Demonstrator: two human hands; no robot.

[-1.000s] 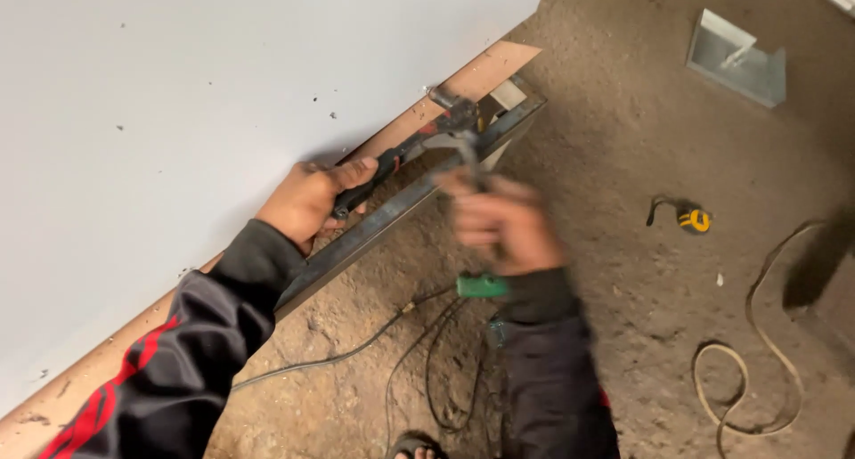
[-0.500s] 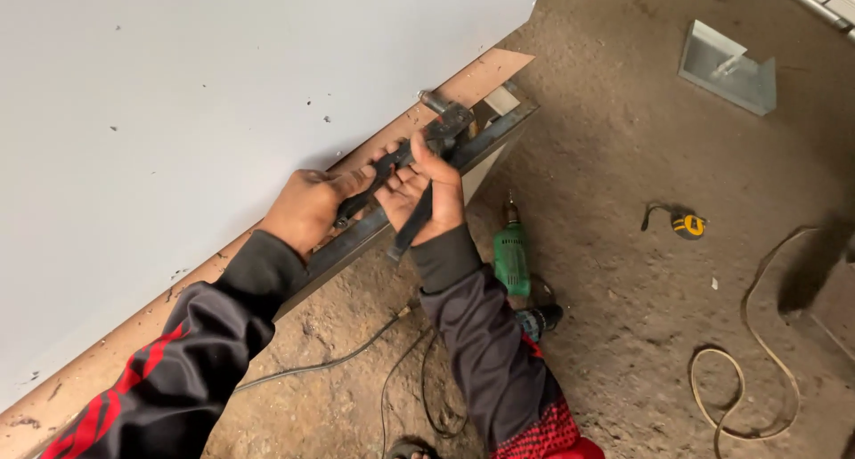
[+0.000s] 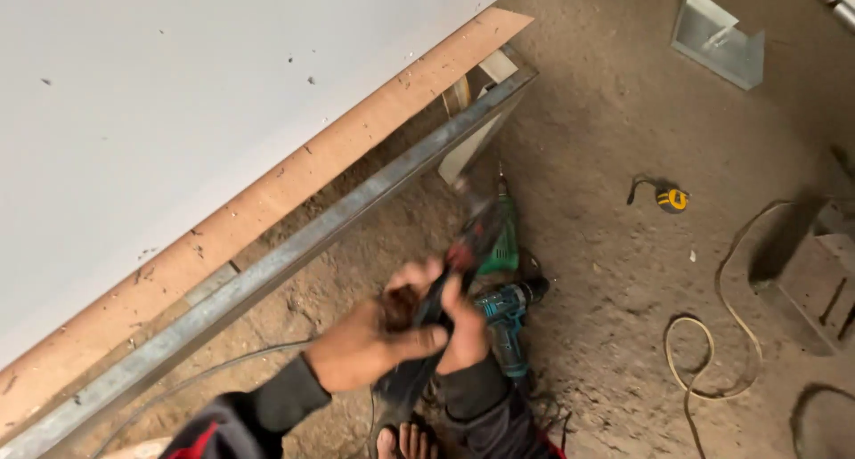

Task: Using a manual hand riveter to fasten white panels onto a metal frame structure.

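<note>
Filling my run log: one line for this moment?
left hand: on tool | right hand: on tool | drill: on floor

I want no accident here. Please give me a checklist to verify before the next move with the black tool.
1. Both hands on tool: left hand and right hand hold the black tool. Ok.
2. Tool tip visible: blurred. Cannot tell.
3. Floor under hands: green drill and blue drill lie close. Not ok.
4. Cables: a cord loops on the floor at right. Not ok.
5. Feet: bare toes below the tool. Not ok.
6. Metal rail: untouched, apart from the hands. Ok.
</note>
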